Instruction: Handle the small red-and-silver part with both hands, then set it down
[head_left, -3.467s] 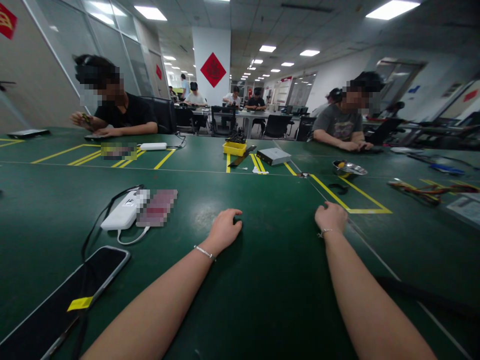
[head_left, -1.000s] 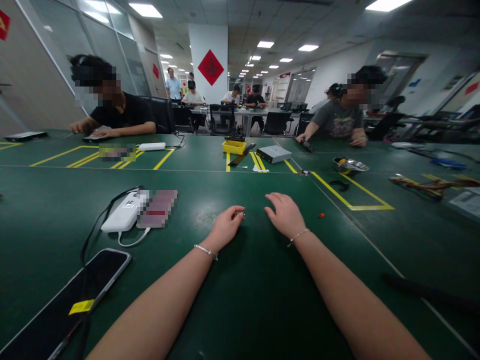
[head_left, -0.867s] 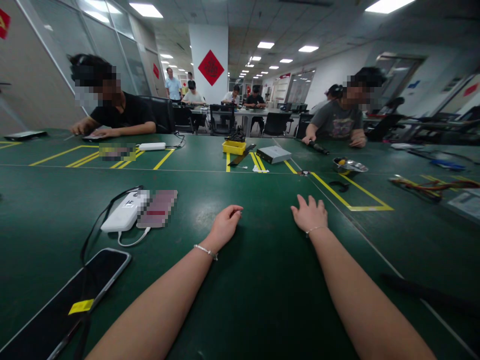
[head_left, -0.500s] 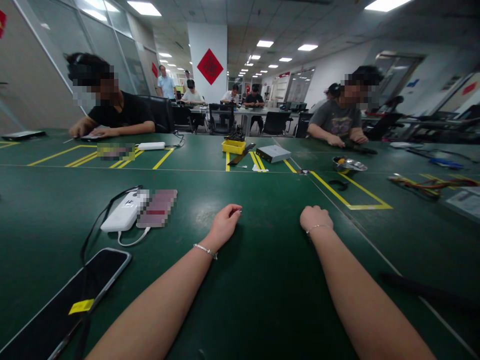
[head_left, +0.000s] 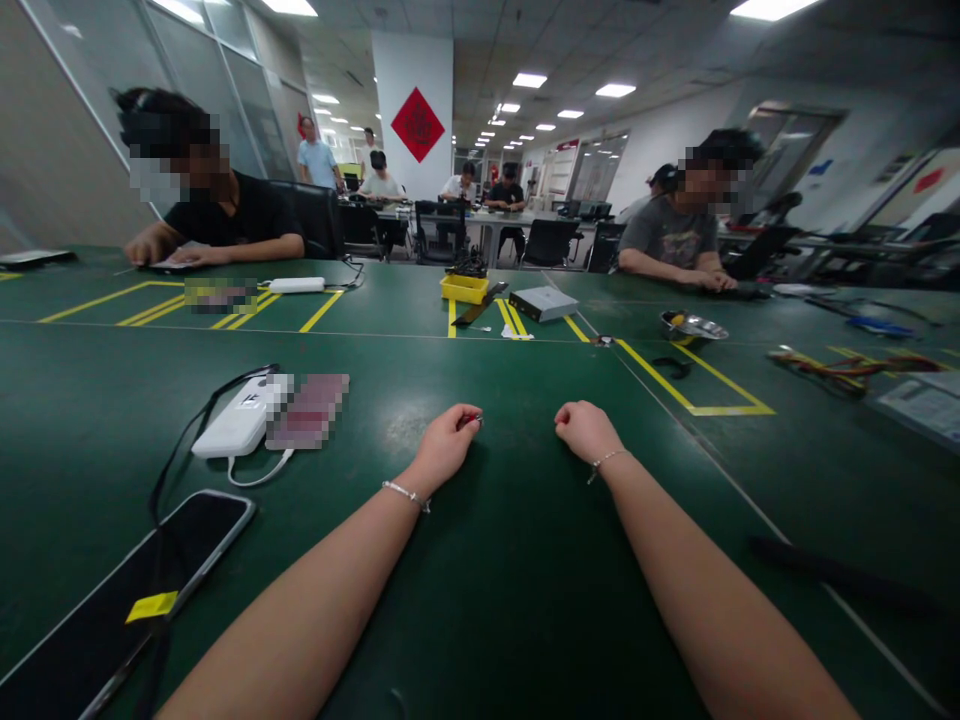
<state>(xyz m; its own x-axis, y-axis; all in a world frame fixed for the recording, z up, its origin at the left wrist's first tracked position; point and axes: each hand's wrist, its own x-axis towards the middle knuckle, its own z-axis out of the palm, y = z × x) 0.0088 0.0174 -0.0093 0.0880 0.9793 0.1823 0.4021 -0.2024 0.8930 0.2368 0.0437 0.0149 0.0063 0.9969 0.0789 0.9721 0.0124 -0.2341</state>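
Observation:
In the head view, my left hand (head_left: 444, 445) is closed near the middle of the green table (head_left: 480, 560). Its thumb and fingers pinch a small red and silvery piece (head_left: 471, 419), mostly hidden by the fingers, of a kind I cannot make out. To its right, some distance apart, my right hand (head_left: 589, 432) is curled shut with the knuckles up. Whatever its fingers hold, if anything, is hidden. A thin bracelet sits on each wrist.
Left of my hands lie a white power bank (head_left: 244, 413) with a cable, a blurred-out phone (head_left: 309, 412) and a large dark-screened device (head_left: 142, 600). Ahead are a yellow bin (head_left: 464, 290), a grey metal box (head_left: 544, 303) and a metal bowl (head_left: 694, 326). Two people sit across the table.
My right hand has moved left, closer to my left hand. My left hand has stayed nearly in place, and more red shows between its fingers. The camera view has shifted slightly.

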